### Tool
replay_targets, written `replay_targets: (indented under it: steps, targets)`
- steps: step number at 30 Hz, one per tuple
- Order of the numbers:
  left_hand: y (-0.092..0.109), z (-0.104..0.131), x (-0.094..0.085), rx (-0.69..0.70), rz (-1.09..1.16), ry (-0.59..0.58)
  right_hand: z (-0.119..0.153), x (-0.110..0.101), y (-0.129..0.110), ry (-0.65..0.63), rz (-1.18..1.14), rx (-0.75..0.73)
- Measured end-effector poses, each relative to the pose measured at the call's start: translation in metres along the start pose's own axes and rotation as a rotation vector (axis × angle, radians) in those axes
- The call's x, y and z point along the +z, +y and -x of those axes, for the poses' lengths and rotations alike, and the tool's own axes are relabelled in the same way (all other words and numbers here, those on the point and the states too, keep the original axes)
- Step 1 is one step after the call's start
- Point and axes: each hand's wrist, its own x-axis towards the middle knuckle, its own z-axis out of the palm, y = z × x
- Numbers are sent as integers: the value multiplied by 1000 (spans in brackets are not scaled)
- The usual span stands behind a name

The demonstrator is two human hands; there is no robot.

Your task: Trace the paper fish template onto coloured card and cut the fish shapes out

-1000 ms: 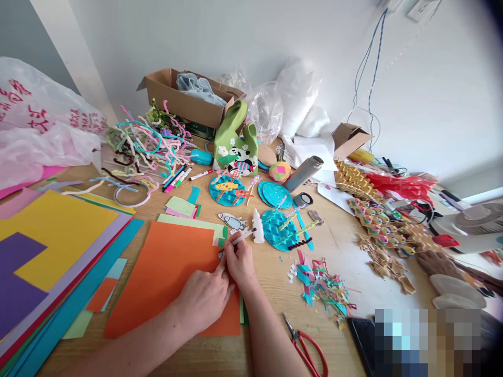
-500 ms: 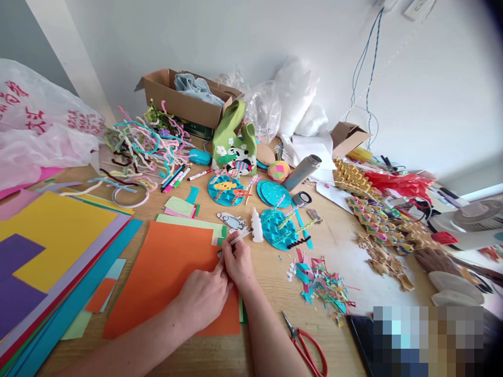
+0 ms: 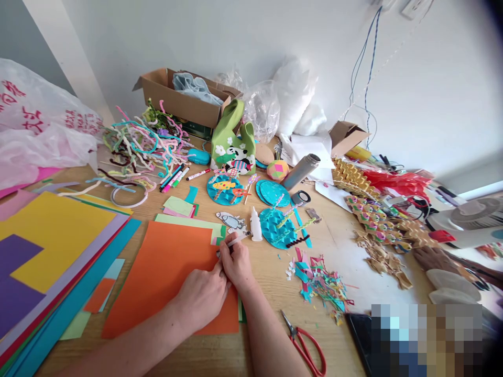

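My right hand [image 3: 236, 264] is closed around a slim white marker [image 3: 238, 239], its dark end pointing up and right. Close against it, my left hand [image 3: 206, 293] rests on a large orange paper sheet [image 3: 173, 262], fingers curled and index finger reaching to the right fingertips. Under the fingertips a bit of a small white-and-dark piece [image 3: 218, 254] shows; the rest is hidden. Just beyond lie a cut-out paper fish with drawn outlines [image 3: 231, 220] and a white squeeze bottle [image 3: 255, 225], apart from both hands.
Red-handled scissors [image 3: 304, 345] lie front right, near paper scraps [image 3: 324, 285] and a phone [image 3: 359, 340]. Coloured sheets [image 3: 70, 220] are stacked left. Blue decorated discs [image 3: 275, 230], a steel flask [image 3: 302, 173] and pipe cleaners [image 3: 145, 139] stand behind. Another person's hand [image 3: 436, 259] is far right.
The whole view has shifted very slightly. Both hands keep nearly the same place and grip, with the marker still in my right hand.
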Motion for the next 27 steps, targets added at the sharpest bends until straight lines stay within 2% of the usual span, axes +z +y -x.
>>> replay_targets:
  steps: [11, 27]
  targets:
    - [-1, 1, -2, 38, -12, -19, 2, 1, 6, 10, 67, -63]
    - [0, 1, -1, 42, -29, 1, 2, 0, 5, 1, 78, -61]
